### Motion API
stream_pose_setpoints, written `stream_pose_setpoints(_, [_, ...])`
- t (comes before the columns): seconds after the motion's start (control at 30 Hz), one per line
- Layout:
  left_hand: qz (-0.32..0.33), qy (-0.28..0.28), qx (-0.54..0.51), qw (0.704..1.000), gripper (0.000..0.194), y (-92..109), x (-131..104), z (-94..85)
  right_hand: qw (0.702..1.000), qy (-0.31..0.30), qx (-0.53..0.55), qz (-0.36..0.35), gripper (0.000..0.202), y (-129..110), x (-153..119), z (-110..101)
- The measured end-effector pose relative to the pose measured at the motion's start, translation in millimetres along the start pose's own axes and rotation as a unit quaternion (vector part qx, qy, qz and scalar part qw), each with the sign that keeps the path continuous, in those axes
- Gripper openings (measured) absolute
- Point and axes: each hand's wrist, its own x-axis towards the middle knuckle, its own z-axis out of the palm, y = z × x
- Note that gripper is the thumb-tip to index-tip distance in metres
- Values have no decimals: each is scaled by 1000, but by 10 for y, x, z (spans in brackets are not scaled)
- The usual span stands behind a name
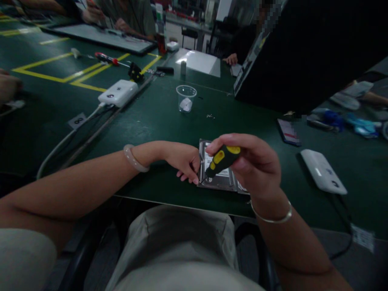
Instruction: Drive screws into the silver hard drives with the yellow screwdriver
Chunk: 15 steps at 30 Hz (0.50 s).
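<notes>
A silver hard drive (216, 184) lies on the green table in front of me, with part of a second one showing at its right, under my right hand. My right hand (257, 165) is closed round a black and yellow screwdriver (222, 159), tilted so its tip points down at the drive's near left corner. At the drive's left edge is my left hand (186, 161), fingers bent and pressed together by that same corner. Whether it pinches anything small is hidden.
Beyond the drive stand a clear plastic cup (186, 99) and some tiny screws (210, 116). White boxes with cables (118, 93) (323, 171) lie left and right. A phone (289, 131) and a large black panel (303, 56) are at the right. Other people sit across the table.
</notes>
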Motion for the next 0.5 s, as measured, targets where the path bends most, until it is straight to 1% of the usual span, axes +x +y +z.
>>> stream_pose_setpoints(0.03, [-6, -1, 1, 1000, 17, 16, 6, 1, 1000, -12, 9, -3, 33, -13, -6, -6])
stream_pose_setpoints(0.1, [-14, -3, 9, 1000, 17, 58, 17, 0, 998, -37, 27, -46, 34, -24, -7, -1])
stream_pose_setpoints(0.2, [-17, -11, 20, 1000, 19, 113, 30, -8, 994, -51, 38, -85, 38, -15, 6, 24])
stream_pose_setpoints(0.3, [-11, -17, 17, 1000, 18, 117, 39, -14, 991, -30, 11, -128, 43, 3, 19, 18])
stream_pose_setpoints(0.43, [9, -10, 14, 1000, 18, 67, 44, -12, 982, 12, -93, -165, 45, 14, 24, -39])
stream_pose_setpoints(0.5, [16, -11, 15, 1000, 17, 52, 44, -9, 976, 19, -125, -176, 46, 4, 20, -50])
